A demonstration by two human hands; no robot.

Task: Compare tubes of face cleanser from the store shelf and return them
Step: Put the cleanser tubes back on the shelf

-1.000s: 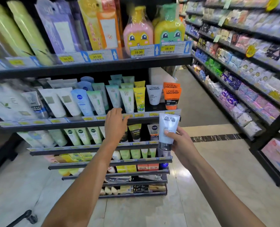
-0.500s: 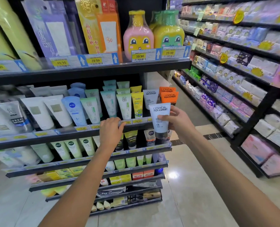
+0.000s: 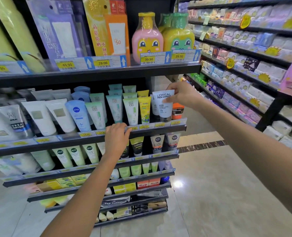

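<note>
A white L'Oreal Men Expert cleanser tube (image 3: 164, 108) stands cap down at the right end of the second shelf (image 3: 158, 130), in front of another white tube and beside an orange tube (image 3: 177, 111). My right hand (image 3: 182, 94) pinches its flat top end between thumb and fingers. My left hand (image 3: 116, 137) rests on the shelf's front rail with its fingers over the price strip, below a row of pale green tubes (image 3: 131, 108). It holds no tube.
A blue Nivea tube (image 3: 77, 115) and several white tubes fill the shelf to the left. Pink and green cartoon bottles (image 3: 147, 38) stand on the shelf above. Lower shelves hold more tubes. An aisle of tiled floor (image 3: 210, 185) and long shelves of packets (image 3: 244, 65) lie to the right.
My right hand has carried the white tube up from chest height to the right end of the second shelf. My left hand has stayed on the shelf rail.
</note>
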